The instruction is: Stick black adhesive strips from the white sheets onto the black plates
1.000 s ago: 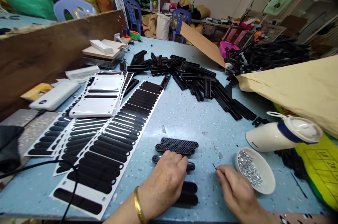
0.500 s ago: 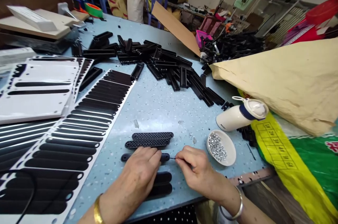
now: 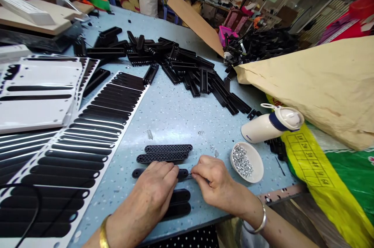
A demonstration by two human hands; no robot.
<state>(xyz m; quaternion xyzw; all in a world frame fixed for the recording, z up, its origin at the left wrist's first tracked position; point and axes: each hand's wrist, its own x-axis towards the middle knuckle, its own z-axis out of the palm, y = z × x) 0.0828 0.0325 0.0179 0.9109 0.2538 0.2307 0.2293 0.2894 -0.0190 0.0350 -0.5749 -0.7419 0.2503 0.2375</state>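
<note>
My left hand [image 3: 154, 189] presses down on a flat black oblong strip [image 3: 138, 172] near the table's front edge. My right hand [image 3: 212, 181] pinches a thin metal pin or tool whose tip touches the right end of that strip. Two ribbed black strips [image 3: 166, 153] lie just beyond it, and two smooth black strips [image 3: 179, 203] lie closer to me, partly under my left hand. A small white dish [image 3: 257, 162] of tiny silver pieces sits to the right of my right hand.
A white bottle [image 3: 270, 125] lies on its side behind the dish. Sheets of black oblong stickers [image 3: 87, 139] cover the left. A pile of black plastic parts [image 3: 181, 68] lies at the back, and a tan paper sack [image 3: 315, 84] at the right.
The view swung right and down. My right hand moved left from beside the dish to the strip's right end with the pin. My left hand stayed on the strip.
</note>
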